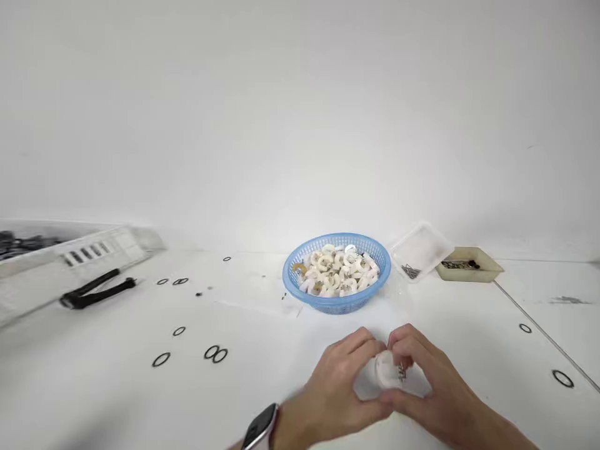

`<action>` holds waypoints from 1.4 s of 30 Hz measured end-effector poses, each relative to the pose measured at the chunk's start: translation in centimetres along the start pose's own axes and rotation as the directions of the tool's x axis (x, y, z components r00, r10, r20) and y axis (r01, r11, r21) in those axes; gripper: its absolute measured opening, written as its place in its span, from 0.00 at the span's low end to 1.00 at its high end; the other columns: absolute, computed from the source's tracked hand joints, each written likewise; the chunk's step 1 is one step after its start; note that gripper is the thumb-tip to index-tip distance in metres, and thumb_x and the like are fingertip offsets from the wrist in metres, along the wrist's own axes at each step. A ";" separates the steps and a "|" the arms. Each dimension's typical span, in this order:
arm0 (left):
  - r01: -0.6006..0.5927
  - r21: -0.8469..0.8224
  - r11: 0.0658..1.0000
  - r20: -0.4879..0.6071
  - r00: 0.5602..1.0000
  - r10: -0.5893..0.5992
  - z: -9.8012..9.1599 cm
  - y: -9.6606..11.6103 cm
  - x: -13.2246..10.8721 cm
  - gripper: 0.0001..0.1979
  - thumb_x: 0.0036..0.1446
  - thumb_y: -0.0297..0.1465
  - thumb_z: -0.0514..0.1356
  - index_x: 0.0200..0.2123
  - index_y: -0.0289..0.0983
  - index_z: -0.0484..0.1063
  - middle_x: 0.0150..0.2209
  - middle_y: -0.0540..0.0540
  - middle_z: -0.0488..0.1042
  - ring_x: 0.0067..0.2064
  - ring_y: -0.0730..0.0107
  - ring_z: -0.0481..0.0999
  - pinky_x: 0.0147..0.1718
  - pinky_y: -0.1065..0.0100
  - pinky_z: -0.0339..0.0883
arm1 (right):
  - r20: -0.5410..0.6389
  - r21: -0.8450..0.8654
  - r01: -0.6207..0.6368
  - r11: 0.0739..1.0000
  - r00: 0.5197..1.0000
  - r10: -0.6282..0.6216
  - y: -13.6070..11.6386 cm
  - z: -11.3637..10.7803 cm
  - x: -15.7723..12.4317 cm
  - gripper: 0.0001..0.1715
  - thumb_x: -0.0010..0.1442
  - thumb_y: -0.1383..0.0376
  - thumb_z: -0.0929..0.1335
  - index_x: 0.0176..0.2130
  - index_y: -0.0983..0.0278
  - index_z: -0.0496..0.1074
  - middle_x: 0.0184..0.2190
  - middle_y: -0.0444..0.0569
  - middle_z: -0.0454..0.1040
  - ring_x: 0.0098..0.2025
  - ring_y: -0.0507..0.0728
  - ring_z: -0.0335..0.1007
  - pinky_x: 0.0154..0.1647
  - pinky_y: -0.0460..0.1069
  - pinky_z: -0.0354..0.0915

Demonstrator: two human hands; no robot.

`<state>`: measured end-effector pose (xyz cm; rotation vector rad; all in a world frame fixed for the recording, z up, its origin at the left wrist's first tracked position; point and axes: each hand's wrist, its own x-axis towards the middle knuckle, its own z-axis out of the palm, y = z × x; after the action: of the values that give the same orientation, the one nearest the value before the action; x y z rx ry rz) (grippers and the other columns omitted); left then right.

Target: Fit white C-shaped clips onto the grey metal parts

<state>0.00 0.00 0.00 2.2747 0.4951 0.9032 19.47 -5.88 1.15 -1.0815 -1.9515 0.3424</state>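
A small white ring-shaped part (pixel 385 370) with a bit of metal on its right side sits between my two hands, low over the white table. My left hand (pixel 344 381) curls around its left side, fingertips and thumb touching it. From the right, my right hand (pixel 431 381) grips it with bent fingers above and the thumb below. The fingers hide part of its outline. Just beyond my hands stands a blue basket (pixel 337 305) filled with many similar white curved parts (pixel 335 272).
Right of the basket are a clear tray (pixel 422 247) with thin metal pins and a yellowish tray (pixel 490 265) with small rings. Several black rings (pixel 161 359) lie scattered. At left are a black-handled tool (pixel 98 292) and a white bin (pixel 70 256) holding dark pieces.
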 end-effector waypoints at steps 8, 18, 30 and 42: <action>0.516 -0.538 0.666 0.273 0.855 -0.442 -1.6 1.0 1.3 0.20 0.57 0.47 0.68 0.43 0.37 0.76 0.26 0.55 0.60 0.27 0.73 0.61 0.28 0.69 0.54 | -0.079 -0.229 0.230 0.946 0.964 -0.253 -0.4 -1.2 0.7 0.11 0.68 0.67 0.67 0.50 0.61 0.67 0.39 0.50 0.71 0.37 0.56 0.72 0.33 0.49 0.72; 0.550 -0.643 0.533 0.369 0.832 -0.413 -2.0 0.7 1.1 0.22 0.56 0.49 0.70 0.40 0.35 0.75 0.25 0.57 0.57 0.26 0.76 0.59 0.26 0.69 0.50 | -0.092 -0.245 0.264 0.933 0.951 -0.294 -0.4 -1.0 0.5 0.14 0.70 0.74 0.64 0.53 0.64 0.70 0.37 0.51 0.71 0.35 0.54 0.72 0.31 0.48 0.70; 0.526 -0.678 0.513 0.372 0.848 -0.377 -1.6 -0.5 0.8 0.30 0.52 0.52 0.72 0.47 0.35 0.74 0.25 0.56 0.64 0.25 0.76 0.59 0.26 0.70 0.50 | -0.094 -0.223 0.262 0.939 0.953 -0.288 -0.5 -1.1 0.4 0.16 0.70 0.76 0.62 0.52 0.64 0.70 0.37 0.51 0.70 0.33 0.53 0.70 0.30 0.47 0.69; 0.452 -0.739 0.501 0.382 0.892 -0.241 -1.8 -0.3 1.2 0.27 0.58 0.49 0.68 0.50 0.34 0.75 0.26 0.53 0.67 0.25 0.76 0.58 0.25 0.70 0.48 | -0.186 -0.297 0.244 0.923 0.934 -0.306 -0.3 -1.1 0.3 0.11 0.70 0.74 0.64 0.50 0.64 0.69 0.39 0.52 0.70 0.33 0.54 0.72 0.31 0.48 0.71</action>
<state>-0.48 1.66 1.42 1.3043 0.3100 0.4728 20.14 -5.97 2.16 -0.9451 -1.9413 -0.2031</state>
